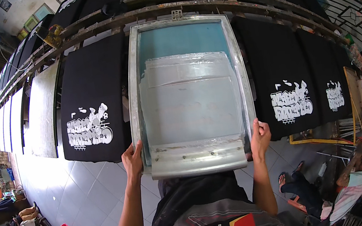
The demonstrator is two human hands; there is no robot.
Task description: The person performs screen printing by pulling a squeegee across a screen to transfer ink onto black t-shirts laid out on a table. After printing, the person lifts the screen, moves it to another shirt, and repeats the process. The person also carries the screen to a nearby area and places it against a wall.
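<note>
the metal-framed printing screen (189, 95) lies flat over a board on the long printing table, between black shirts (93, 105) already carrying a white design, its squeegee (194, 150) resting at the near end. the left hand (132, 161) and right hand (259, 137) each curl closed around a near corner of the frame, a hold that seems meant to keep it square and steady on the board.

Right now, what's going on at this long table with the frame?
A person is holding a metal-framed printing screen flat on the long table, the left hand gripping its near left corner and the right hand its near right corner. A squeegee lies across the near end of the screen. Black shirts with a white graphic print lie on either side, one on the left and one on the right. Another person sits on the tiled floor to the lower right.
</note>
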